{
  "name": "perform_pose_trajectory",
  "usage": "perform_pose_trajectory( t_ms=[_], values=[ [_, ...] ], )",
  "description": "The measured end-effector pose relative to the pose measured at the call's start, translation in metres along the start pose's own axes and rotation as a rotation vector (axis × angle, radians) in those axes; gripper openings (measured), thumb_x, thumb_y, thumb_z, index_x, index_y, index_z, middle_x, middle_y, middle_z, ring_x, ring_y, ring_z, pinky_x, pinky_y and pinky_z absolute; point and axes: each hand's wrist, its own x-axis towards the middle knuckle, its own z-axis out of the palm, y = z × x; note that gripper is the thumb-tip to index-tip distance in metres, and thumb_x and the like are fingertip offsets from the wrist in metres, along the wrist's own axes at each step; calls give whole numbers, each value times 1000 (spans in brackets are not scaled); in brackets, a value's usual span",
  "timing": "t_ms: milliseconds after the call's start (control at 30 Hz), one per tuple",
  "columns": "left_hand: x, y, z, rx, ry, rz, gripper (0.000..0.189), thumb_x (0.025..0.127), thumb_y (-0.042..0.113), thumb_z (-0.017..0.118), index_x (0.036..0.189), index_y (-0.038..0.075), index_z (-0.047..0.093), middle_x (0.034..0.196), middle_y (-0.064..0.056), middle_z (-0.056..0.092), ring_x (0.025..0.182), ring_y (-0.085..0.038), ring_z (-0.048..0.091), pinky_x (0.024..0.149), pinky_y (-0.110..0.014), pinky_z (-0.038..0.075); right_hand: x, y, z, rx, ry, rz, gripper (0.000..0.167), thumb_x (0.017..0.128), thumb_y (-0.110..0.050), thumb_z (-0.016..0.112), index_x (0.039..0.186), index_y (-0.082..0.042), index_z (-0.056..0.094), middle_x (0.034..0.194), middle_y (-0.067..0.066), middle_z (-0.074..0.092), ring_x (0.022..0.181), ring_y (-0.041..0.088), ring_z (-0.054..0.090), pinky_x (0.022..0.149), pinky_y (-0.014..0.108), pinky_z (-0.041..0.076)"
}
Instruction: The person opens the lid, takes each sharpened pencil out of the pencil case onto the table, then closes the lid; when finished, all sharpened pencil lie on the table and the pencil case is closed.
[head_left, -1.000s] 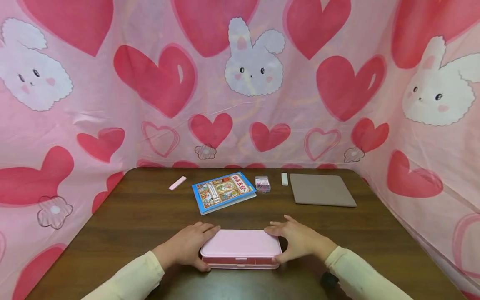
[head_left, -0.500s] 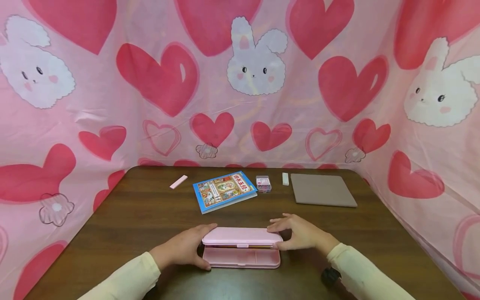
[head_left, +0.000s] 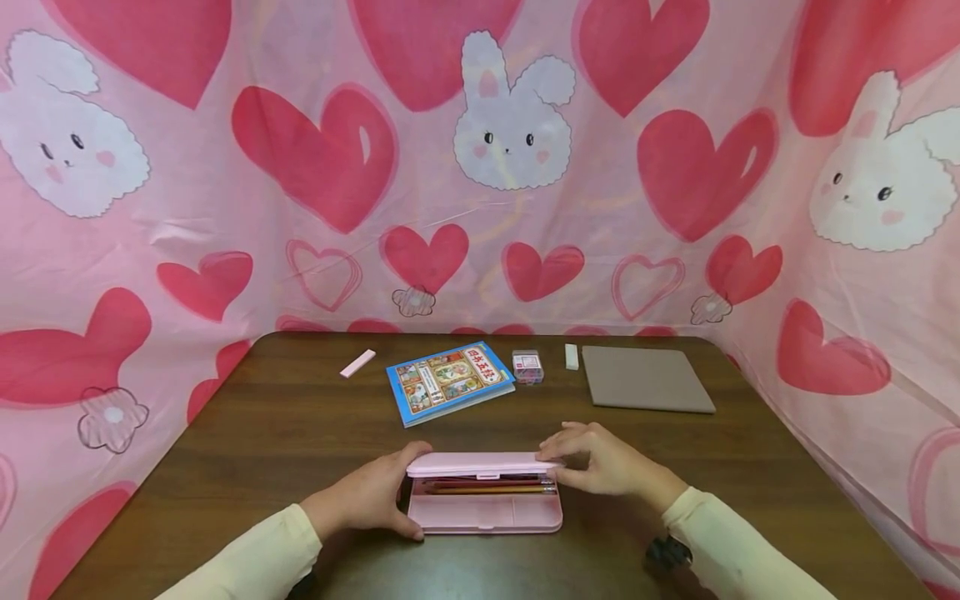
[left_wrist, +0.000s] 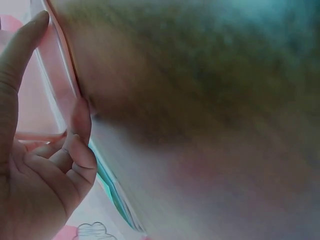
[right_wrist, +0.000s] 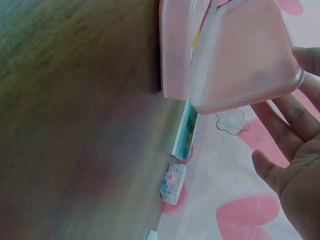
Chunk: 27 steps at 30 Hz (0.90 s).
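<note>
A pink pencil case (head_left: 461, 517) lies on the table in the head view, its lid (head_left: 476, 463) partly raised and tilted back. Several pencils (head_left: 491, 490) show inside, towards the hinge side. My left hand (head_left: 363, 496) holds the case's left end, thumb at the front corner and fingers behind; the left wrist view shows those fingers (left_wrist: 80, 160) bent against its back. At the other end my right hand (head_left: 618, 468) pinches the lid's edge between thumb and fingers. In the right wrist view the lid (right_wrist: 250, 55) stands angled away from the base (right_wrist: 176, 50).
Behind the case lies a blue-edged book (head_left: 450, 383), with a small clear box (head_left: 527, 367) beside it. A white block (head_left: 572, 357) and a flat grey-brown rectangular panel (head_left: 647, 379) are farther right. A pink strip (head_left: 357, 363) lies back left. Patterned cloth (head_left: 510, 250) surrounds the wooden table.
The case was closed a second ago. Its lid has swung up and back with my right hand, uncovering the pencils. My left hand stays at the left end.
</note>
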Motion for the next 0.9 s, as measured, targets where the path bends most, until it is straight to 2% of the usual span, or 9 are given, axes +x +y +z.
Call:
perform_pose_trajectory(
  t_ms=[200, 333, 433, 600, 733, 900],
  values=[
    [0, 0, 2, -26, -5, -38, 110, 55, 56, 82, 136, 7, 25, 108, -1, 61, 93, -11, 57, 88, -36, 46, 4, 6, -2, 35, 27, 79, 15, 84, -12, 67, 99, -15, 70, 97, -4, 71, 96, 11, 64, 93, 55, 40],
    [-1, 1, 4, -33, 5, -65, 111, 54, 58, 82, 134, 8, 22, 111, -6, 61, 92, -13, 58, 89, -40, 47, 10, 14, -3, 91, 44, 127, 16, 86, -13, 65, 101, -14, 70, 96, -4, 71, 92, 8, 63, 90, 40, 47],
    [0, 1, 5, -45, 22, -71, 115, 53, 59, 82, 135, 8, 19, 121, -9, 60, 99, -17, 59, 92, -42, 45, 14, 18, -4, 141, 53, 206, 16, 89, -15, 62, 103, -12, 69, 96, -2, 71, 92, 7, 63, 85, 32, 49],
    [2, 2, 5, -61, 45, -73, 126, 51, 59, 82, 141, 5, 13, 132, -8, 54, 112, -22, 57, 97, -44, 42, 24, 28, -6, 181, 62, 364, 20, 92, -19, 58, 104, -9, 69, 101, 4, 71, 99, 14, 63, 87, 34, 49],
    [1, 4, 4, -53, 41, -84, 132, 51, 57, 83, 142, -3, 9, 132, -12, 54, 114, -24, 56, 97, -45, 41, 31, 40, -2, 195, 74, 434, 22, 92, -19, 57, 103, -4, 70, 101, 10, 70, 96, 15, 63, 81, 27, 50],
    [-1, 5, 2, -31, 36, -96, 136, 51, 56, 83, 143, -8, 5, 130, -15, 55, 113, -25, 56, 96, -46, 41, 38, 53, 2, 190, 77, 478, 24, 92, -17, 57, 103, 1, 69, 99, 15, 70, 88, 14, 62, 74, 24, 50]
  ],
)
